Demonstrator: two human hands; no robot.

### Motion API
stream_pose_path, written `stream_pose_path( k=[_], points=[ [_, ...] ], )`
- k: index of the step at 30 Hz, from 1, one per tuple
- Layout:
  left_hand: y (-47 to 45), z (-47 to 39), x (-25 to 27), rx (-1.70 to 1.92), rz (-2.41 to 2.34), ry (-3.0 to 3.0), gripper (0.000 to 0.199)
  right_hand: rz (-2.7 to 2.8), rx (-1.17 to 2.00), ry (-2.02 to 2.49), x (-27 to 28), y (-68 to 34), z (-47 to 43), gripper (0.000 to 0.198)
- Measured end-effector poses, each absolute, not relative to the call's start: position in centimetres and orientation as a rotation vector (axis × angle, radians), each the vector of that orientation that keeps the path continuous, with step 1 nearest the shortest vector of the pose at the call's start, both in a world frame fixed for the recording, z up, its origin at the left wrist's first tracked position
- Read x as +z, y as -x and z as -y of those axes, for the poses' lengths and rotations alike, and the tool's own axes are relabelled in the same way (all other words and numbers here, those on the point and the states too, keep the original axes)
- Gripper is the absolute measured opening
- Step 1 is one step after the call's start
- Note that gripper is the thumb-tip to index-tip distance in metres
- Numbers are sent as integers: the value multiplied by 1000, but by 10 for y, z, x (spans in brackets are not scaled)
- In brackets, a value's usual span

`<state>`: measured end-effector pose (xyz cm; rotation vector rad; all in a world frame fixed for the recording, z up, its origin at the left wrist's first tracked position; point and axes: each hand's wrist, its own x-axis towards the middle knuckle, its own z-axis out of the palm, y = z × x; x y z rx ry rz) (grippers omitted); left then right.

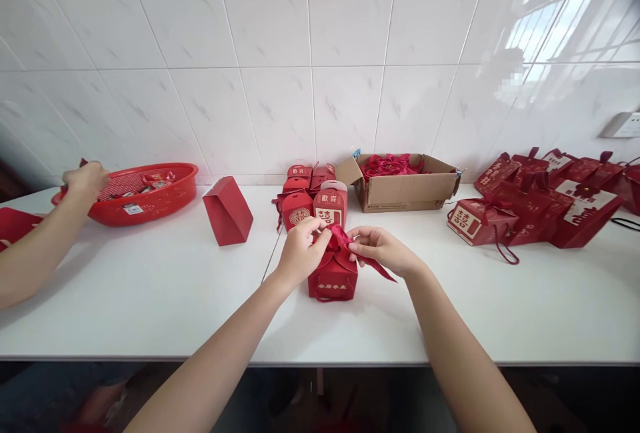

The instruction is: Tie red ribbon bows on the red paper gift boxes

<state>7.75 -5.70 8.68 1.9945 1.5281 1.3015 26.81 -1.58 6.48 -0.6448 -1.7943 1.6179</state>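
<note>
In front of me on the white table stands a small red gift box [333, 284] with gold lettering and a thin cord at its front. A red ribbon [341, 241] lies gathered at its top. My left hand [304, 247] pinches the ribbon on the left side. From the right, my right hand [379, 249] has its fingers closed on the ribbon too, and a loose tail hangs out below it. Several red boxes [299, 209] with gold and white patterns stand just behind. My fingers partly hide the box top.
A cardboard box [413, 193] of red ribbons stands at the back. Finished-looking red boxes [535, 209] crowd the right side. To the left are a plain red box [228, 211] and a red plastic basket [145, 209] with small packets. Another person's hand [86, 183] reaches over the basket.
</note>
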Motion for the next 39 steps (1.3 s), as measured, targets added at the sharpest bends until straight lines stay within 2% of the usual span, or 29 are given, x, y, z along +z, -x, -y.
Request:
stream_pose_path(
  k=[4,8,12,16,17,20,26,39],
  points=[
    [-81,59,90,1262,-1488,-2086,18,1848,1501,746,65,-261,21,35],
    [-89,61,96,1226,-1460,-2107,18,1805,1399,675,63,-252,26,27],
    [-84,62,98,1231,-1338,-2010,9,1711,1330,725,62,-249,27,25],
    [-64,61,91,1336,-1371,-1801,9,1731,1256,733,63,-250,25,22],
    [-58,61,89,1359,-1448,-1732,7,1752,1271,723,63,-251,25,22],
    [-47,62,81,1233,-1612,-1664,25,1792,1362,712,62,-254,24,26],
    [-47,65,77,952,-1614,-1794,42,1838,1372,741,61,-256,25,32],
    [-47,66,71,979,-1565,-1863,35,1795,1534,681,65,-258,26,24]
  ],
)
